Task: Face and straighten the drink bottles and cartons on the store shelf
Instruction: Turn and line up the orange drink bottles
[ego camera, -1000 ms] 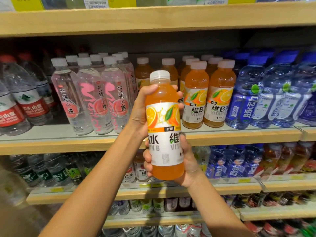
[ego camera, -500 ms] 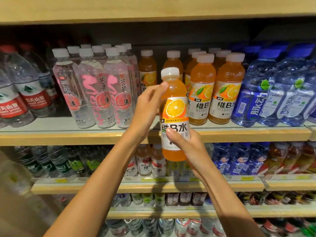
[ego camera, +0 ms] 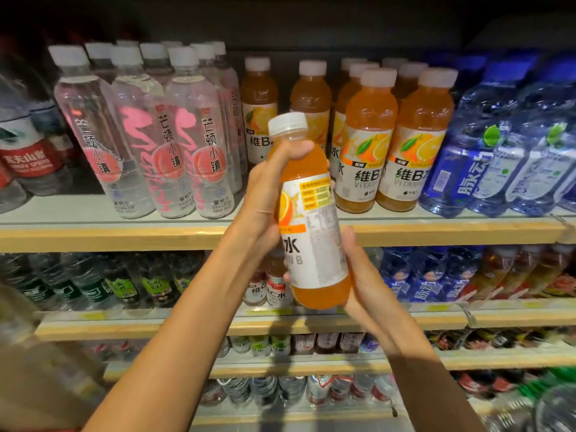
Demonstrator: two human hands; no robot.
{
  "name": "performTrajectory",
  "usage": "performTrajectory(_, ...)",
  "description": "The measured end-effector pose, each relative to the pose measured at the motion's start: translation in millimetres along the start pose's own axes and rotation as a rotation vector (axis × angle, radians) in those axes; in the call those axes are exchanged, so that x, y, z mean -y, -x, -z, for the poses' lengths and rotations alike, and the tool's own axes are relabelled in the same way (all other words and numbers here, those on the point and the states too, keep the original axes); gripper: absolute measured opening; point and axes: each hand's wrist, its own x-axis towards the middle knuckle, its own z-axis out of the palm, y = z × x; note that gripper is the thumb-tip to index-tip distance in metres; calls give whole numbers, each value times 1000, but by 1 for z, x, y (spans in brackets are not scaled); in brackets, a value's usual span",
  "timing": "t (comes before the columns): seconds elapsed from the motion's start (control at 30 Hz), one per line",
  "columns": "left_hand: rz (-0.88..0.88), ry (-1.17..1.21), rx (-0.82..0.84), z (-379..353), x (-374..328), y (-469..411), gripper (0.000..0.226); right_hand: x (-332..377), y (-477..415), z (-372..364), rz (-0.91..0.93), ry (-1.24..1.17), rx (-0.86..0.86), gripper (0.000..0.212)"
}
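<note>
Wooden shelf (ego camera: 124,236) backs one orange bottle (ego camera: 314,232), gripped by left hand (ego camera: 265,198) and right hand (ego camera: 366,277) fingers (two matching bottles (ego camera: 369,157) frontmost).

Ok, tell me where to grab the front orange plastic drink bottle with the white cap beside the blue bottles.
Probably grip the orange plastic drink bottle at its narrow shoulder under the white cap, coming from the front: an orange neighbour and a blue bottle crowd its sides.

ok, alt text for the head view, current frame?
The left hand grips the shoulder and the right hand the lower end of an orange drink bottle held before a store shelf, its label's fine-print side facing the camera. Behind stand rows of pink-labelled clear bottles, matching orange bottles and blue bottles.
</note>
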Motion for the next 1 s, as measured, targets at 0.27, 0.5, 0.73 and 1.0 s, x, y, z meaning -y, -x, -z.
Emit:
performTrajectory(0.27, 201, 344, 514, 13, -1, -6, 59, -6, -3, -19, -181, -306, 374, 79)
performTrajectory(0.5, 136, 227, 396, 29, -3, -9, 56, -4, -3, -28, -15, 67, 49, 76)
performTrajectory(0.73, -227, -438, -183, 25, -13, -3, 26, 9, -14, -26, 237, 462, -254, 52)
performTrajectory(1.0, -329, -475, -402, -13, 1, -3, 37, -1, -26, -23, 353, 776, -468, 44)
